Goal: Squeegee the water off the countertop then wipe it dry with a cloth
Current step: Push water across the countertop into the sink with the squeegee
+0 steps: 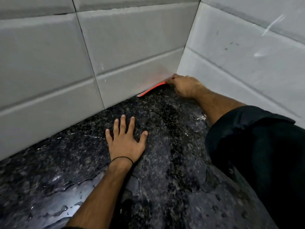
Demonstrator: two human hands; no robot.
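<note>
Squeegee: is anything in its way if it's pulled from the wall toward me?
Likely the left hand, lying flat on the wet countertop in front of the squeegee that the right hand grips by the tiled corner. Nothing else shows.

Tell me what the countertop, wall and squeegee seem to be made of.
Countertop: polished stone, likely granite; dark speckled grain, glossy, with water pooling on it.
Wall: glazed ceramic tiles, it seems; pale grey, bevelled edges, thin dark joints.
Squeegee: probably flexible plastic or rubber; orange, thin, and it looks bowed where the right hand grips it.
</note>
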